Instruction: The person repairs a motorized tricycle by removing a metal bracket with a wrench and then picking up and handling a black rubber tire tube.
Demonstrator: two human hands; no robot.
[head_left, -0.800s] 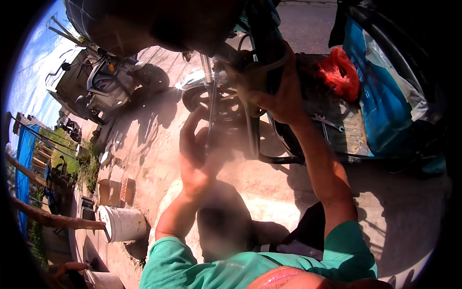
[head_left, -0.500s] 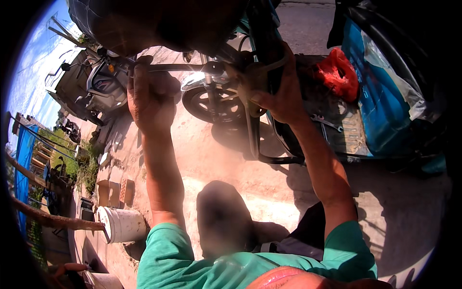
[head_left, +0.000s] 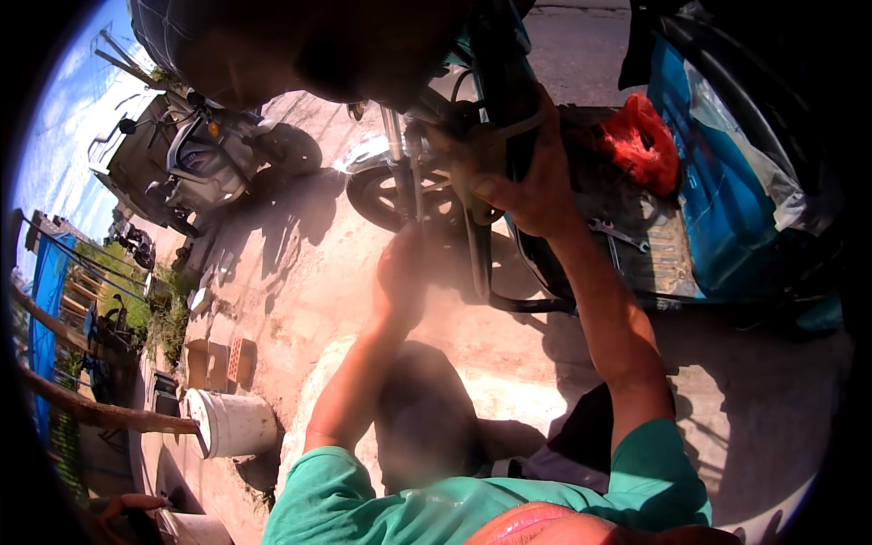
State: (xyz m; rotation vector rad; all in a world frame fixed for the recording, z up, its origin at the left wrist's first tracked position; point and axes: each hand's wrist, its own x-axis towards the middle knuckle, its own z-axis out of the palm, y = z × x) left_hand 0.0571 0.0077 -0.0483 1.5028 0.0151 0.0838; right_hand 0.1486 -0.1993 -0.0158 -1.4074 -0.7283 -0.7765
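My left hand (head_left: 402, 277), slightly blurred, is closed around the lower end of a long metal wrench (head_left: 418, 186). The wrench points up toward the dark underside of a vehicle (head_left: 427, 113), where its far end is hard to make out. Further right, my right hand (head_left: 540, 195) is wrapped around a part beside the vehicle's dark frame, thumb toward me and fingers mostly hidden behind. Behind the wrench are a fork tube (head_left: 392, 136) and a spoked front wheel (head_left: 377, 195). A curved metal bar (head_left: 477, 254) hangs below my right thumb.
On the vehicle's floorboard (head_left: 668, 236) lie spanners (head_left: 619, 234) and a red plastic bag (head_left: 640, 141), next to a blue panel (head_left: 718, 182). A grey three-wheeler (head_left: 204, 163) is parked at far left. Bricks (head_left: 241, 361) and a white bucket (head_left: 238, 424) stand at left.
My left hand has swung from the upper left down toward me and to the right, turning the wrench from sideways to upright in view. The right hand keeps its place.
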